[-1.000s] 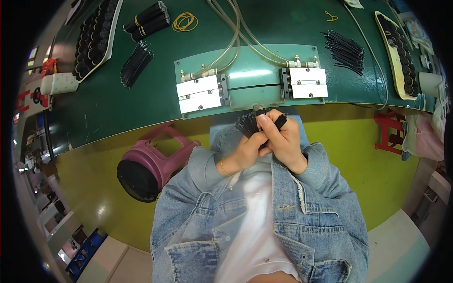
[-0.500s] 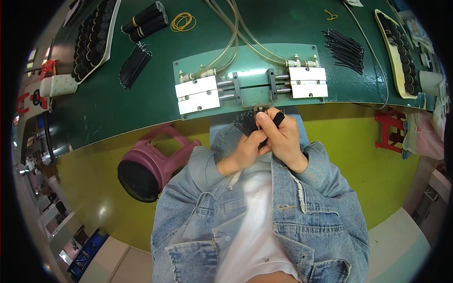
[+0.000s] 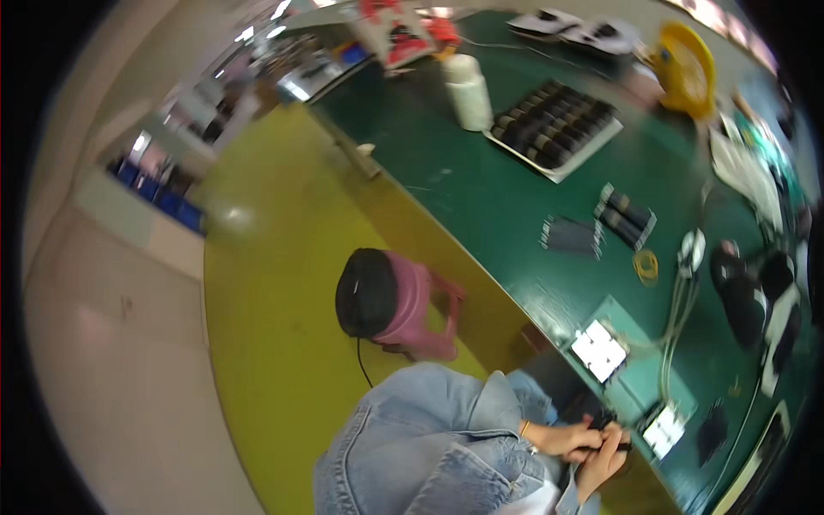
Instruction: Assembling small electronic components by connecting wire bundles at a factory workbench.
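Note:
My left hand [image 3: 564, 439] and my right hand [image 3: 605, 463] are pressed together at the lower right, beside the table edge. Both are closed around a bunch of short black wires [image 3: 608, 420], mostly covered by the fingers and blurred. Just beyond them lies a light green plate [image 3: 631, 382] carrying two silver pneumatic cylinders, one at its left end [image 3: 599, 350] and one nearer the right [image 3: 663, 431]. The gap between the cylinders is close to my hands.
The green table [image 3: 446, 202] holds a tray of black wire bundles [image 3: 554, 129], loose black wires [image 3: 572, 236], tied bundles [image 3: 625, 216] and yellow rubber bands [image 3: 645, 267]. A white bottle [image 3: 469, 94] stands farther left. A pink stool [image 3: 412, 305] with a black seat is on the floor.
The view has swung left, so my hands and the plate now show at the lower right. Both hands stay together on the wires.

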### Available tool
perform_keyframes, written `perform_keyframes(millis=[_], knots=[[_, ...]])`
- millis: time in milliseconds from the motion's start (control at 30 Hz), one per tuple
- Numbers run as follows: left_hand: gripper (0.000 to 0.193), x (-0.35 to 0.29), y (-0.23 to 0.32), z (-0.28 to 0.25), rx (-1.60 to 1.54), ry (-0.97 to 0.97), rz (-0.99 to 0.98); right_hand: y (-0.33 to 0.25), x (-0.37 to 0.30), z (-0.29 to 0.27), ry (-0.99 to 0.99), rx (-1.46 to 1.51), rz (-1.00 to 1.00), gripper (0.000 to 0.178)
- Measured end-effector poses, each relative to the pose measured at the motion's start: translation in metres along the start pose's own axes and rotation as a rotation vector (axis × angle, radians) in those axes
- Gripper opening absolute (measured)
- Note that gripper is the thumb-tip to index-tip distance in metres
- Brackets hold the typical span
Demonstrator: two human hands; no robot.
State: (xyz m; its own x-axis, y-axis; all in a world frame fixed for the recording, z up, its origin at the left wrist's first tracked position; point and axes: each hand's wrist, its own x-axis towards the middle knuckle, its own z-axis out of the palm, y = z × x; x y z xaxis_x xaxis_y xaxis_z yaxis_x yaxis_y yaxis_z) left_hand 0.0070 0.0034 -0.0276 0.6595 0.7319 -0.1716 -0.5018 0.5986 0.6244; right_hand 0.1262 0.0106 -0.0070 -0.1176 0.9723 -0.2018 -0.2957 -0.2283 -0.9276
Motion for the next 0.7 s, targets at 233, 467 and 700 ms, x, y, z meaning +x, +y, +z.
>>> perform_keyframes(millis=[233, 467, 700], knots=[[0.025, -0.015, 0.031, 0.025, -0.301, 0.059, 0.011, -0.030, -0.008, 0.016, -0.099, -0.144, -0.237, 0.019], [0.028, -0.008, 0.057, 0.018, -0.121, 0.109, -0.019, -0.070, 0.027, 0.006, -0.370, -0.391, -0.506, 0.015], [0.027, -0.011, 0.053, 0.014, -0.004, 0.063, -0.013, -0.135, 0.057, -0.049, 0.137, -0.974, -0.708, 0.014]])
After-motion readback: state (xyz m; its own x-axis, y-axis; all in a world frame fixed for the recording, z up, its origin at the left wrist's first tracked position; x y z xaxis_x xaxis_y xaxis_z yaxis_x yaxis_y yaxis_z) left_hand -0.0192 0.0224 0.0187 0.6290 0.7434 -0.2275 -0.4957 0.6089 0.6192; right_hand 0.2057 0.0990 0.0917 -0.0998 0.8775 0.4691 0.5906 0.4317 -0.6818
